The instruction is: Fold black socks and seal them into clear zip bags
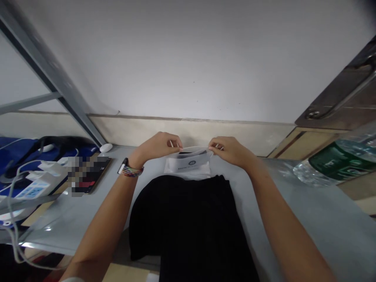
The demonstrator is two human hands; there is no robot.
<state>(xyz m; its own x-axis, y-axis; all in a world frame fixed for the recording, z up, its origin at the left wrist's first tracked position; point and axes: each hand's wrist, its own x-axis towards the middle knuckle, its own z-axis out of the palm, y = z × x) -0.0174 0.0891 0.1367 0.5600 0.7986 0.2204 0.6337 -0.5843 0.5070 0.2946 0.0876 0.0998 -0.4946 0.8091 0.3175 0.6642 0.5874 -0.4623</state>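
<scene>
A white translucent bag [189, 166] with a dark round logo and lettering stands near the back of the grey table, its top edge stretched between my hands. My left hand [164, 145] pinches the left end of that edge, and a bracelet and watch are on the wrist. At the right end, my right hand [227, 149] pinches the edge between thumb and fingers. Something dark shows inside the bag's mouth. Black cloth [190, 227] lies in front of the bag and hangs over the table's front edge.
A phone [94, 176] lies on the table [117, 156] at the left, by a white oval object [106, 147]. Power strips [35, 188] and cables are farther left. On the right lies a large bottle [337, 162] with a green label. A wall rises behind.
</scene>
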